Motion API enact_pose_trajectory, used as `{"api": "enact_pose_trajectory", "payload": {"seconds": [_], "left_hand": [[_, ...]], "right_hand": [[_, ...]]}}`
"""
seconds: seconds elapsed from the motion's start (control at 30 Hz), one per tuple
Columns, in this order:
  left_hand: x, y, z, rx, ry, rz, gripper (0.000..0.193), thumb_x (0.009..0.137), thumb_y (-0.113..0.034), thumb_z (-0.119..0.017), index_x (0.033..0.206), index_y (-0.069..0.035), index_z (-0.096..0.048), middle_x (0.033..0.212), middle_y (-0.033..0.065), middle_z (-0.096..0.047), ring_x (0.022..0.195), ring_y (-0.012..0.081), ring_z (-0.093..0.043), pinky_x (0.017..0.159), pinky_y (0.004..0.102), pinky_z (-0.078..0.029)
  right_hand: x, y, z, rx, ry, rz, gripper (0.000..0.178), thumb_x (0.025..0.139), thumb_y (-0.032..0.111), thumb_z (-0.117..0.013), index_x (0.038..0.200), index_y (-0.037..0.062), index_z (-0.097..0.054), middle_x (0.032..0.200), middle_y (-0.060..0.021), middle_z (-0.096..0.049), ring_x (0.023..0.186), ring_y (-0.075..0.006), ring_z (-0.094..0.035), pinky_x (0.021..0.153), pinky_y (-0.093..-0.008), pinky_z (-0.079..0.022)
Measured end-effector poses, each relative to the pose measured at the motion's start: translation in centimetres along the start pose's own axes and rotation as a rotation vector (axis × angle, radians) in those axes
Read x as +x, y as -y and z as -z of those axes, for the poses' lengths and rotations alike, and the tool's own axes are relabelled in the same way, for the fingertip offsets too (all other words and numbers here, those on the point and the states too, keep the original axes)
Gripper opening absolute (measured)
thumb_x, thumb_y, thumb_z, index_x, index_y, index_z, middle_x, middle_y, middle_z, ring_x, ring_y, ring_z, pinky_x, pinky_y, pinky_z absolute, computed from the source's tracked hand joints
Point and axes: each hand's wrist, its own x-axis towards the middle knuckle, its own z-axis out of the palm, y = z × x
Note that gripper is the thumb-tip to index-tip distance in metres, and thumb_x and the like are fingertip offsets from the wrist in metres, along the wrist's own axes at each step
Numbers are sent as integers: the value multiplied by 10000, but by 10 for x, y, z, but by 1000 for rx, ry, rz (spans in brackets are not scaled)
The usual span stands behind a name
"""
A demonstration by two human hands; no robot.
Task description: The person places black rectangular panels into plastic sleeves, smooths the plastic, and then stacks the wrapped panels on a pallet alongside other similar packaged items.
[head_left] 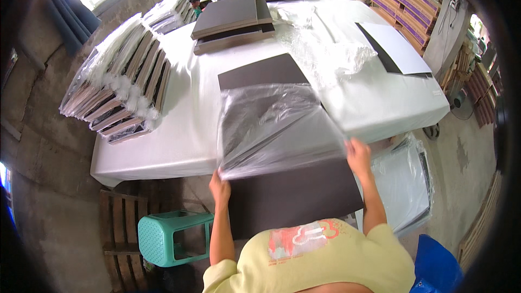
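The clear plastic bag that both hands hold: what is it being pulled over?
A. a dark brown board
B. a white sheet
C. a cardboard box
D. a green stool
A: the clear plastic bag covers the far part of a dark brown board, with the left hand and right hand at its open edge.

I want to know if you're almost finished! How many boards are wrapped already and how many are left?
Done: a long row of bagged boards leans at the table's left. In hand: the left hand and right hand hold a clear plastic bag partway over a dark board. Left: a bare stack of dark boards sits farther back. I can't count them.
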Motion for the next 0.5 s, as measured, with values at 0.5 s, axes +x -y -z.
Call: {"api": "enact_pose_trajectory", "payload": {"seconds": [0.5], "left_hand": [[-132,-19,68,8,47,280,256,826,-142,-466,959,56,-559,824,192,-594,720,145,-522,710,288,-417]], "right_hand": [[-145,4,82,429,343,-555,144,727,99,-604,801,45,-493,725,-56,-505,645,-138,-482,532,-263,-379]]}}
